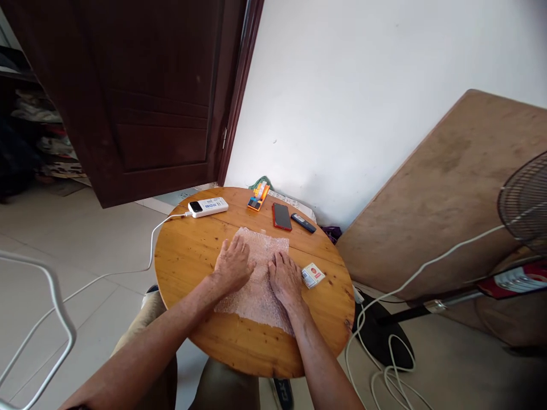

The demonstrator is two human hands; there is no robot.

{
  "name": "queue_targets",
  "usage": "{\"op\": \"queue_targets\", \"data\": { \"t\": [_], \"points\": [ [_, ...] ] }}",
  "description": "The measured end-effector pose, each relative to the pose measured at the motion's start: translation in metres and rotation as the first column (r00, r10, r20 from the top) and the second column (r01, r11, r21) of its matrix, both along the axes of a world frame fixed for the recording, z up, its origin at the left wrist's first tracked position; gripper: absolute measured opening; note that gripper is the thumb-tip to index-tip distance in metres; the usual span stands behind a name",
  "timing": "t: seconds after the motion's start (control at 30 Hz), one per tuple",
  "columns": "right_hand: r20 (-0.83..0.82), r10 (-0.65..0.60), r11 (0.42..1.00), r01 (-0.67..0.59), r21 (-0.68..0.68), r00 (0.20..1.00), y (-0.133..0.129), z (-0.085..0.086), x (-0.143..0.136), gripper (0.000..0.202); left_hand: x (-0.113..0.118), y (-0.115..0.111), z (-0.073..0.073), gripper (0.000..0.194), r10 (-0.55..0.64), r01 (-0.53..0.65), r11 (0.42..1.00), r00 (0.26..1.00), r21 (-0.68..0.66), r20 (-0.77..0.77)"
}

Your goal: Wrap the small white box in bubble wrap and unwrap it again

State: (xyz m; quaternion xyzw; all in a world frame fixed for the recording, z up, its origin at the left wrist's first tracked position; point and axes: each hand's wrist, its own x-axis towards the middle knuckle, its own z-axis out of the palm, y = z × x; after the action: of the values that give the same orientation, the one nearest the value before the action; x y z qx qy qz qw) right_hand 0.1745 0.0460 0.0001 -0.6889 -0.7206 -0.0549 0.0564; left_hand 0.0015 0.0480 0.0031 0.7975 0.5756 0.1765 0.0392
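Observation:
A sheet of clear bubble wrap [256, 296] lies spread on the round wooden table [183, 250]. My left hand [233, 264] rests palm down on its left side, fingers stretched out and thumb apart. On the right side of the sheet lies my right hand [285, 279], flat with its fingers extended. Neither hand grips anything. Just right of my right hand is a small white packet [313, 275] with a red mark.
Along the table's back stand a white power bank [209, 207] with a plugged-in cable, an orange tape dispenser [258, 196], a red-edged phone [282, 217] and a small black device [303, 222]. A fan [523, 205] and a leaning board [427, 199] stand at right; cables trail over the floor.

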Motion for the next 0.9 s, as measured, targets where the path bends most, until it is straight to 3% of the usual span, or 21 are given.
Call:
{"op": "queue_targets", "data": {
  "t": [0.17,0.37,0.47,0.57,0.77,0.9],
  "points": [
    [0.000,0.000,1.000,0.000,-0.008,1.000,0.000,-0.002,0.001,0.042,0.025,0.025,-0.004,0.053,-0.111,0.113,0.993,0.993,-0.040,0.034],
    [0.007,-0.006,1.000,0.006,-0.009,1.000,0.001,-0.005,0.005,0.044,0.021,0.036,-0.022,0.059,-0.113,0.115,0.993,0.993,-0.038,0.042],
    [0.034,0.002,0.997,-0.005,0.083,0.999,-0.001,-0.004,0.003,0.044,0.020,0.034,-0.024,0.060,-0.112,0.113,0.993,0.993,-0.037,0.040],
    [0.063,0.094,0.979,-0.104,0.177,0.994,-0.001,0.002,-0.003,0.045,0.020,0.033,-0.022,0.061,-0.108,0.109,0.993,0.993,-0.037,0.038],
    [0.006,0.277,0.961,-0.277,0.020,0.961,0.016,0.014,-0.022,0.048,0.021,0.033,-0.020,0.052,-0.128,0.129,0.991,0.991,-0.043,0.027],
    [-0.072,0.270,0.962,-0.272,-0.012,0.960,0.037,0.008,-0.019,0.043,0.021,0.032,-0.019,0.058,-0.109,0.111,0.993,0.993,-0.051,0.045]
  ]
}}
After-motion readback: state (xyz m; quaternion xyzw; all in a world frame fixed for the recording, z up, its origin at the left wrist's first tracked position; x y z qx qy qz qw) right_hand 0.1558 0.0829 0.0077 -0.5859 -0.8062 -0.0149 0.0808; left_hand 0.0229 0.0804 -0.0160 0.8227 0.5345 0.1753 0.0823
